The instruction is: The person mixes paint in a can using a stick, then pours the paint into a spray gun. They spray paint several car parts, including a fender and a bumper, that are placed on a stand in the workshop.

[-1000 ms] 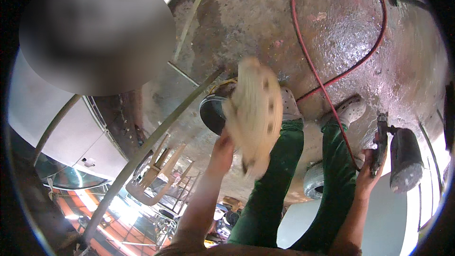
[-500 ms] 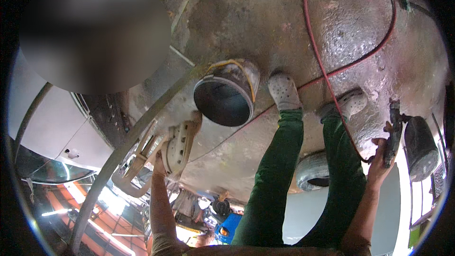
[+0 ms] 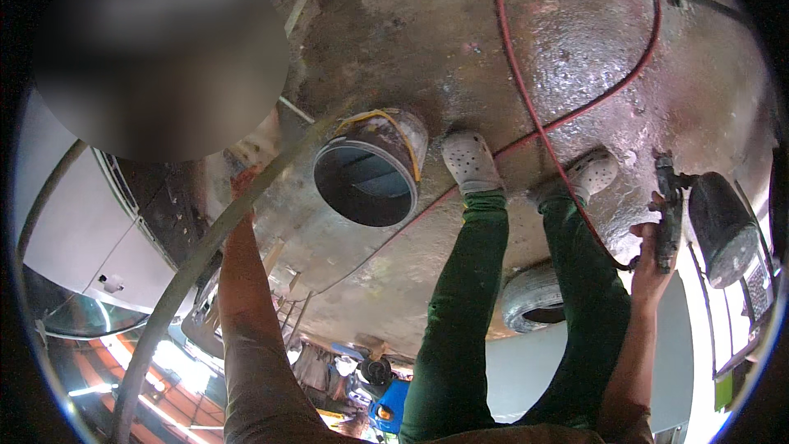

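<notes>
My right hand (image 3: 649, 255) is wrapped round the handle of a dark spray gun (image 3: 670, 218), with a dark grey cup (image 3: 722, 226) on its right side. A red hose (image 3: 567, 177) runs to the handle's lower end. My left arm stretches forward, and my left hand (image 3: 245, 182) is blurred and partly behind a grey-green pole or hose (image 3: 193, 271). Its fingers do not show clearly, nor whether anything is in them. To the right of that hand an open bucket (image 3: 415, 127) with a yellow strap stands on the wet floor.
A white car body (image 3: 70, 197) lies at the left, below a blurred round patch. My feet in pale clogs (image 3: 470, 160) stand beside the red hose loop. A tyre (image 3: 519, 300) is behind my legs, near a large pale panel (image 3: 526, 370).
My left hand has moved forward and left. The cream, perforated, clog-like thing beside it is no longer visible there. My right hand still grips the spray gun; the whole view has shifted slightly.
</notes>
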The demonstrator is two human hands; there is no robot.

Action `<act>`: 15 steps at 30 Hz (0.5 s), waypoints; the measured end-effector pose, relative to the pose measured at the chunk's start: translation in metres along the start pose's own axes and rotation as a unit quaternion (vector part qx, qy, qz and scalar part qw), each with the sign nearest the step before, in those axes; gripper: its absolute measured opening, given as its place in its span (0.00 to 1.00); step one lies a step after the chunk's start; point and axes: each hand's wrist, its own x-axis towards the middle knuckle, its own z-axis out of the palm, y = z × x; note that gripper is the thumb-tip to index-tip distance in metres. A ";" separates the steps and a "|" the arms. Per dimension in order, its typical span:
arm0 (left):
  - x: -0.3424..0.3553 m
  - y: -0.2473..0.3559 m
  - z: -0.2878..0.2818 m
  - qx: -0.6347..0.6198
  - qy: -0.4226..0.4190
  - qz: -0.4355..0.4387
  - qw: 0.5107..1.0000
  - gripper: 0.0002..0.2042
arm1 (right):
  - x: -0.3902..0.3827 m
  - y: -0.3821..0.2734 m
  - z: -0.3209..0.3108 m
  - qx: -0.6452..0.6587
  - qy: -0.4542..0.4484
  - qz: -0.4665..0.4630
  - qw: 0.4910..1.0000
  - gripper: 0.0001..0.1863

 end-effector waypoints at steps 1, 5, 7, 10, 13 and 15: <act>0.009 -0.003 0.015 0.077 0.013 -0.009 0.997 0.17 | 0.001 0.002 -0.007 -0.018 0.000 -0.024 1.000 0.22; -0.054 -0.045 0.090 0.651 0.104 0.300 0.690 0.14 | -0.005 -0.008 -0.016 0.014 0.009 -0.027 0.999 0.28; -0.144 -0.023 0.256 0.270 0.059 0.039 0.960 0.15 | -0.021 -0.040 -0.015 -0.043 0.003 -0.054 0.998 0.32; -0.266 0.104 0.421 0.343 -0.019 0.140 0.929 0.21 | -0.037 -0.054 -0.057 0.024 0.036 -0.022 0.999 0.32; -0.396 0.299 0.518 0.163 -0.306 0.032 0.938 0.22 | -0.057 -0.084 -0.097 0.150 0.045 0.009 0.988 0.33; -0.455 0.358 0.561 -0.012 -0.396 -0.040 0.917 0.18 | -0.073 -0.114 -0.134 0.250 0.059 0.054 0.965 0.33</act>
